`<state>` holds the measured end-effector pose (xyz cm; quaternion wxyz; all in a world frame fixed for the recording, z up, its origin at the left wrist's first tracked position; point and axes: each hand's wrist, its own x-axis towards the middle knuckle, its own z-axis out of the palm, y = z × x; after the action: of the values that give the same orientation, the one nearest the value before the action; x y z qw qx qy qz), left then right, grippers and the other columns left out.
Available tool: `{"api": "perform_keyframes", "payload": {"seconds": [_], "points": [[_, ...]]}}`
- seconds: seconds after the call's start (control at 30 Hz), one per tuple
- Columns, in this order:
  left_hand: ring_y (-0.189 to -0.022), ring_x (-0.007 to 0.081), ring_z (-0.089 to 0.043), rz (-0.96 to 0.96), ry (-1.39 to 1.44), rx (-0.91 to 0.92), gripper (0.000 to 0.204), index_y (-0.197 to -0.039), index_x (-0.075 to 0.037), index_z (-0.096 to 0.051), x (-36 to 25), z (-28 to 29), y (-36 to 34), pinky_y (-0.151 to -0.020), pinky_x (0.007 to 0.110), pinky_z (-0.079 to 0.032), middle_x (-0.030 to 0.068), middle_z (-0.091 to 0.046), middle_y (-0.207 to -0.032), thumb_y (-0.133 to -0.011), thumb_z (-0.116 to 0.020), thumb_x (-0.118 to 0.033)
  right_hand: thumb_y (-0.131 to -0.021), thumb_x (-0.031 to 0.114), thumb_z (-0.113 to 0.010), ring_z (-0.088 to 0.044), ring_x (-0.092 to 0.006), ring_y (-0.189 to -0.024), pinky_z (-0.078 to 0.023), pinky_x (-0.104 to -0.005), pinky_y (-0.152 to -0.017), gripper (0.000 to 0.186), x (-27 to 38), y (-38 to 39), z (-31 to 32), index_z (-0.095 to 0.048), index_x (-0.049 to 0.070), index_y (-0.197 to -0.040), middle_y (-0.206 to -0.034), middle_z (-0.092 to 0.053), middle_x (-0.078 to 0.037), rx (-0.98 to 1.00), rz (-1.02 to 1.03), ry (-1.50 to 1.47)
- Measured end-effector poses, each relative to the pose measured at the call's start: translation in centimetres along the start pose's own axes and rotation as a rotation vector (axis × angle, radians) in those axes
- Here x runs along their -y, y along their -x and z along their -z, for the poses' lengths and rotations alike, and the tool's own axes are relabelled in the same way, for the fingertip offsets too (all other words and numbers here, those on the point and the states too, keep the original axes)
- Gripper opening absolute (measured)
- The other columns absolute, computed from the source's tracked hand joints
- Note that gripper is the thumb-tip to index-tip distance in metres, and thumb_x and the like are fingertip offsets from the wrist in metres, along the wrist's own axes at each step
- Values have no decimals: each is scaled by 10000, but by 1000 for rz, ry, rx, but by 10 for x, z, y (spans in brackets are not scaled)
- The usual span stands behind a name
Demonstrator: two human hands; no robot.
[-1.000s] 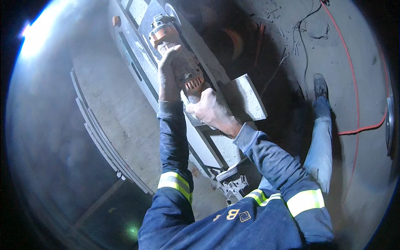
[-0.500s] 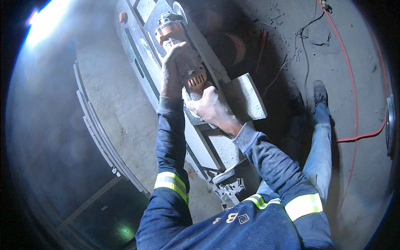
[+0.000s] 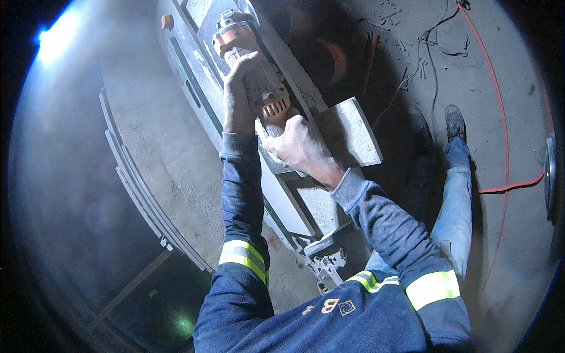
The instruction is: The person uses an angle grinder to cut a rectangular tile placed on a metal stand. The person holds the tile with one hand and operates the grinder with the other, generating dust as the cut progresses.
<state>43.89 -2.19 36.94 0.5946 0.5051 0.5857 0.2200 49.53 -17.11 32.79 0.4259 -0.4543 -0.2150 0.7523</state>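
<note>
An angle grinder with an orange head and orange vents lies along a long, dusty metal frame. My left hand is closed on the grinder's body from the left side, just behind its head. Lower down, my right hand wraps round the rear handle. The disc at the far end shows only in part, so I cannot tell whether it touches the metal. Right of my right hand, a pale rectangular plate sticks out from the frame.
Long thin strips curve along the left floor. A red cable and a dark cable run on the right, near scattered offcuts. Metal scraps lie below the frame. An orange block sits at its upper left. Bright light and haze fill the upper left.
The grinder and my left hand have shifted slightly up and left in the picture. The disc's pale face shows less than before. Both hands keep their grip.
</note>
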Motion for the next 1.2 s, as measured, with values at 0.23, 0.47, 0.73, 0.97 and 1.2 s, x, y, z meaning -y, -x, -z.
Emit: {"api": "perform_keyframes", "payload": {"seconds": [0.23, 0.47, 0.73, 0.97, 1.2], "points": [[-771, 196, -663, 16, -22, 37, 329, -1092, -32, -617, 3, 2, 4, -695, 314, -555, 100, -653, -927, -858, -665, -258, -800, 269, -674, -679, -276, -756, -547, -375, -630, 527, -13, 4, -6, -528, -162, -1064, -876, -650, -207, -33, 64, -47], [-771, 202, -668, -9, -29, 25, 345, -1100, -31, -607, 3, -7, 13, -691, 320, -560, 109, -652, -924, -860, -659, -274, -822, 271, -695, -673, -270, -860, -553, -335, -706, 535, -17, 6, -5, -540, -188, -1050, -932, -634, -229, 31, 95, 112], [-787, 214, -664, -26, -49, -10, 359, -1106, -29, -583, 2, -2, 5, -685, 325, -560, 111, -642, -936, -856, -662, -275, -802, 261, -669, -674, -224, -687, -535, -336, -597, 424, -16, -3, -12, -622, -131, -956, -778, -663, -170, -62, 79, -31], [-783, 212, -668, 15, -51, 31, 396, -1117, -26, -577, 5, 4, 3, -701, 326, -564, 113, -641, -940, -840, -679, -290, -826, 267, -660, -642, -201, -611, -524, -336, -567, 356, -10, -1, -8, -632, -81, -898, -685, -624, -112, -71, 42, -15], [-756, 209, -673, -53, -42, -3, 372, -1100, -24, -591, 2, -7, 17, -688, 328, -565, 121, -654, -930, -848, -669, -285, -828, 262, -659, -643, -185, -610, -518, -336, -541, 378, -11, 19, -7, -614, -99, -931, -698, -609, -73, -113, 76, -22]]}}
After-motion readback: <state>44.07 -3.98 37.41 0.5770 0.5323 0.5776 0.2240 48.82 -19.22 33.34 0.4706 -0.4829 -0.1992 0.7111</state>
